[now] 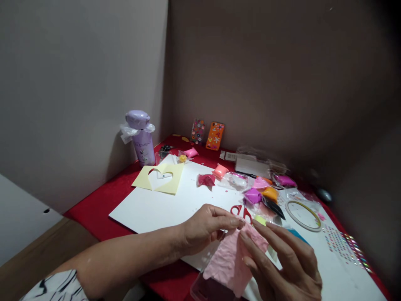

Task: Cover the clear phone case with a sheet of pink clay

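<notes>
A clear phone case (200,288) is tilted in front of me, its surface largely covered by a wrinkled sheet of pale pink modelling clay (230,263). My left hand (205,228) is closed on the case's far end, its thumb lying along the top edge. From the right, my right hand (282,261) presses its fingertips and thumb on the clay and the case's edge, close to my left thumb. The case's lower end shows bare plastic. Just beyond my fingers lie red-handled scissors (246,214), their blades mostly hidden.
White board (150,211) covers much of the red tabletop. Yellow paper with a heart cutout (175,184) lies left. Clay packets (253,195), a tape roll (319,228) and gem stickers (340,246) lie right. Behind stand a purple bottle (144,146) and a decorated orange phone case (215,136).
</notes>
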Available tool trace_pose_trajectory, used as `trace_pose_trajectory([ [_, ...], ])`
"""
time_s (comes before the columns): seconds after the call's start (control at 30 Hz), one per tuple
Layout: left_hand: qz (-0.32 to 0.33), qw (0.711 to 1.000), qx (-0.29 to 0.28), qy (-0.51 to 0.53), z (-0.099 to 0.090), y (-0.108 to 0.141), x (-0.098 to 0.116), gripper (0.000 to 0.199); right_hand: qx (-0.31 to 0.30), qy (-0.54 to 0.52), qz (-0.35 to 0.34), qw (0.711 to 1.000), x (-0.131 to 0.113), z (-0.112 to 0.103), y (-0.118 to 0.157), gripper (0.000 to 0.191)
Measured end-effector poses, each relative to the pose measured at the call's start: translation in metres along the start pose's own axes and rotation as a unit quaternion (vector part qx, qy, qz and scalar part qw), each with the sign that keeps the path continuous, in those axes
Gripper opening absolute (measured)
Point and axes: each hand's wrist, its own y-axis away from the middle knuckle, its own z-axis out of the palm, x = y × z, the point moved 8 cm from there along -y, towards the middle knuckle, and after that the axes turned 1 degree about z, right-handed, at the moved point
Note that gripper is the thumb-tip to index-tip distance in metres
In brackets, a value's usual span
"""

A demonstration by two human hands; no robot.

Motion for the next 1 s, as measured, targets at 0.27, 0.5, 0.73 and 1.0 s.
trace_pose_trajectory([
  [0.27,-0.002,1.0,0.001,0.001,-0.0017,-0.0001,-0.0011,0.023,0.017,-0.036,0.02,0.999,0.0033,-0.003,0.0018,0.018],
  [0.5,-0.015,1.0,0.007,0.021,0.0015,0.0011,0.002,0.022,0.006,-0.016,0.027,0.999,0.0026,-0.0028,0.0005,0.025],
  [0.73,0.016,1.0,0.01,0.018,-0.0023,-0.0005,0.002,0.015,0.008,-0.015,0.019,1.0,0.0039,-0.0038,-0.0005,0.025],
  [1.0,-0.003,1.0,-0.004,0.028,0.0014,0.0003,0.0015,0.017,0.005,-0.011,0.008,1.0,0.0045,-0.0045,-0.0002,0.027],
])
